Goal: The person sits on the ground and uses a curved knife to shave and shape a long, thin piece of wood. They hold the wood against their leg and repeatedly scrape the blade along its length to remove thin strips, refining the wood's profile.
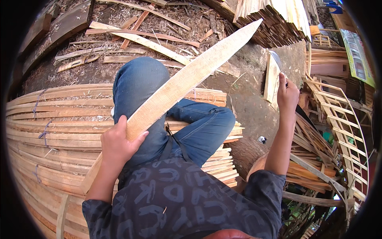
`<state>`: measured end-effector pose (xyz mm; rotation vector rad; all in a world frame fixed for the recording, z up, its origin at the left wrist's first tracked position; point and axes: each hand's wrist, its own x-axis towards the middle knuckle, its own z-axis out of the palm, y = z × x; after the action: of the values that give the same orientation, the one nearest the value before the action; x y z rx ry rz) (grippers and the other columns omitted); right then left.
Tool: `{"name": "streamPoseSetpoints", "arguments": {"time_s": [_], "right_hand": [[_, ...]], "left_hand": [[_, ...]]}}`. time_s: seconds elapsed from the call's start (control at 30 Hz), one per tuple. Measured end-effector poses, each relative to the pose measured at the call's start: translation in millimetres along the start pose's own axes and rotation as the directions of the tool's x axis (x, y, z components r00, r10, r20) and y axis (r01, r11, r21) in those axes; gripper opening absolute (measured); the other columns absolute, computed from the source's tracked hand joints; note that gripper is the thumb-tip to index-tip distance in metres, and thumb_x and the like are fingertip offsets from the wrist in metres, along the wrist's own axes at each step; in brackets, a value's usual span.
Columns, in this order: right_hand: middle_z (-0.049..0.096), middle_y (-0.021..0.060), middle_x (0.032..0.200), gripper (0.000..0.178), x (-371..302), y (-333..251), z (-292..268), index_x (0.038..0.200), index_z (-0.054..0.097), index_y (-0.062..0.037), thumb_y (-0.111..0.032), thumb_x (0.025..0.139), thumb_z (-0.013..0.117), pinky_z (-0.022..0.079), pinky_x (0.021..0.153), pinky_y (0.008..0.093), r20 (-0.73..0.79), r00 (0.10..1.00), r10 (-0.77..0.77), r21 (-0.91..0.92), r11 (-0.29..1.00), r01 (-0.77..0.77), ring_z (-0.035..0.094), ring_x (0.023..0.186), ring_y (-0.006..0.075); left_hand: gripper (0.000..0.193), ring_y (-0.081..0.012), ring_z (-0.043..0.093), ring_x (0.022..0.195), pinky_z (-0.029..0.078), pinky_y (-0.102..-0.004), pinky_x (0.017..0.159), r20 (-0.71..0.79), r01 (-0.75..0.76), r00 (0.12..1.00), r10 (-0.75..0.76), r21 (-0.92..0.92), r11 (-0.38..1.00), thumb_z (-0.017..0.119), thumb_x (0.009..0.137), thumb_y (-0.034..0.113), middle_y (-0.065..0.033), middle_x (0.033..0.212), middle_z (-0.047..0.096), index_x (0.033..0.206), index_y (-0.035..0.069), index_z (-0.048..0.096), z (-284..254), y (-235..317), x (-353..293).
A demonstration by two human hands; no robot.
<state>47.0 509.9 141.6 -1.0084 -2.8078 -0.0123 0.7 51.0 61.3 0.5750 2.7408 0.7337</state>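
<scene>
My left hand is wrapped round a long pale wooden plank, thumb on its near face. The plank slants across my lap from beside my left forearm to a tapered tip at the upper right. Out to the right, my right hand is closed round the handle of a machete. Its grey blade points away from me, apart from the plank. Most of the handle is hidden by my fingers. Just left of the blade is a short pale piece of wood.
Tied bundles of wooden strips lie under and left of my legs. A tall stack of boards stands ahead. Offcuts and shavings litter the ground. On the right are a ladder-like wooden frame and a log.
</scene>
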Motion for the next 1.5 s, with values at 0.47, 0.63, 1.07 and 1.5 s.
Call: {"name": "streamPoseSetpoints", "arguments": {"time_s": [0.47, 0.63, 1.07, 1.5], "right_hand": [[0.051, 0.0128, 0.052, 0.052, -142, -134, 61, 0.065, 0.055, -0.0017, -0.049, 0.087, 0.062, 0.039, 0.045, 0.0377, 0.166, 0.938, -0.304, 0.729, 0.679, 0.091, 0.051, 0.047, 0.0322], [0.054, 0.0172, 0.053, 0.052, -85, -114, 22, 0.066, 0.058, -0.0029, -0.050, 0.086, 0.062, 0.043, 0.048, 0.0425, 0.058, 0.958, -0.282, 0.246, 0.934, 0.260, 0.057, 0.053, 0.0372], [0.064, 0.0209, 0.069, 0.078, 55, -61, 35, 0.071, 0.065, -0.0009, -0.073, 0.086, 0.040, 0.051, 0.064, 0.0460, -0.015, 0.983, -0.185, -0.157, 0.971, 0.181, 0.065, 0.071, 0.0376], [0.026, -0.0044, 0.046, 0.062, -167, 26, 163, 0.062, 0.033, -0.0157, -0.069, 0.093, 0.032, 0.023, 0.033, 0.0251, 0.689, 0.541, 0.483, 0.618, 0.000, -0.787, 0.024, 0.034, 0.0096]], "left_hand": [[0.053, -0.0382, 0.058, 0.056, 0.044, -0.0421, 0.049, 0.029, -0.033, 0.999, 0.033, -0.009, 0.999, 0.077, 0.070, 0.047, -0.0183, 0.060, 0.054, 0.081, 0.003, 0.048, -4, -1, 5], [0.053, -0.0364, 0.058, 0.055, 0.043, -0.0414, 0.048, -0.007, -0.067, 0.998, 0.067, 0.002, 0.998, 0.077, 0.070, 0.047, -0.0168, 0.059, 0.054, 0.081, 0.003, 0.048, -2, -1, 1], [0.054, -0.0365, 0.058, 0.054, 0.043, -0.0412, 0.047, -0.007, -0.027, 1.000, 0.027, -0.016, 0.999, 0.077, 0.070, 0.048, -0.0166, 0.059, 0.054, 0.081, 0.004, 0.049, -1, -3, 1], [0.053, -0.0358, 0.059, 0.055, 0.045, -0.0413, 0.049, 0.066, -0.002, 0.998, 0.007, -0.066, 0.998, 0.080, 0.066, 0.044, -0.0164, 0.061, 0.057, 0.085, 0.003, 0.051, -8, -9, 0]]}}
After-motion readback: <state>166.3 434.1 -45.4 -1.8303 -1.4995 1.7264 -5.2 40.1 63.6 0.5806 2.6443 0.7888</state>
